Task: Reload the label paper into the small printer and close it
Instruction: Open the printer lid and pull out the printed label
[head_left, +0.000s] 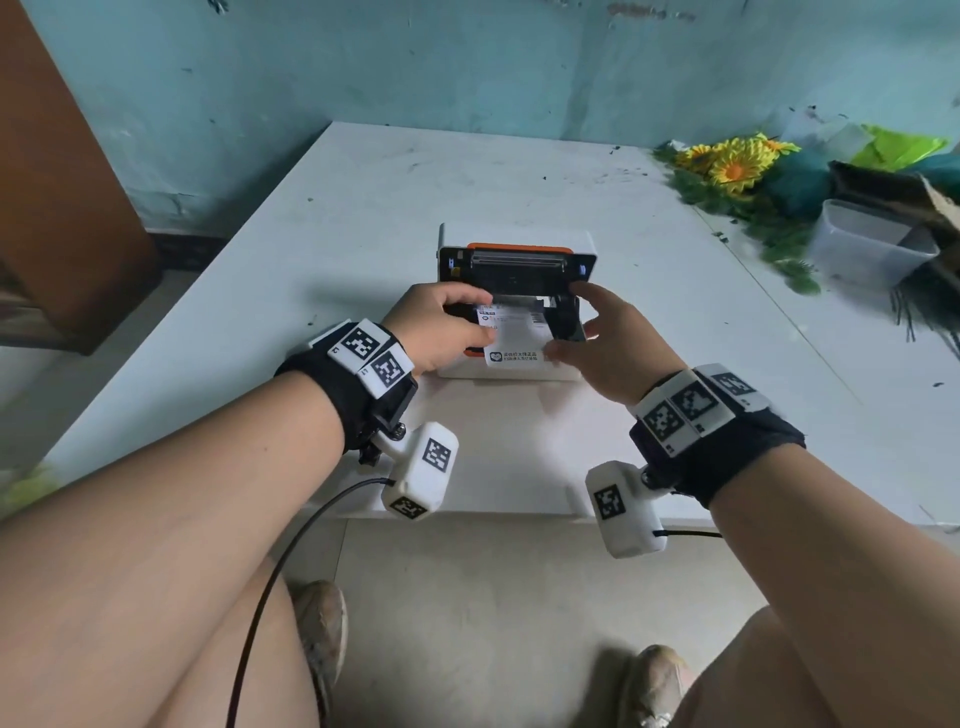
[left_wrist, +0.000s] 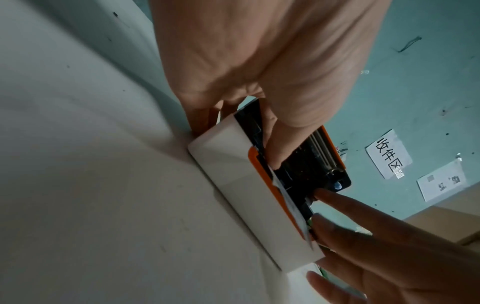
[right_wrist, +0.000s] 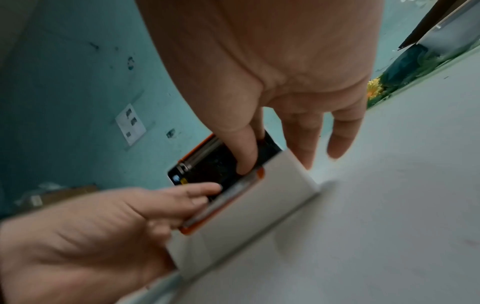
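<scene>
A small white printer (head_left: 467, 372) with orange trim sits mid-table, its lid (head_left: 585, 244) standing open at the back. The label paper (head_left: 519, 332) lies in the black bay, and its printed strip runs forward over the front edge. My left hand (head_left: 480, 319) is at the printer's left side and pinches the paper's left edge between thumb and curled fingers. My right hand (head_left: 569, 322) is at the right side, fingers fairly straight, thumb touching the paper's right edge. In the right wrist view one fingertip (right_wrist: 244, 164) presses by the orange trim. The roll itself is hidden.
The white table (head_left: 363, 234) stands against a teal wall. Artificial sunflowers (head_left: 732, 166), a clear plastic bin (head_left: 867, 244) and a cardboard box (head_left: 893, 187) crowd the back right. A brown cabinet (head_left: 62, 182) stands at the left.
</scene>
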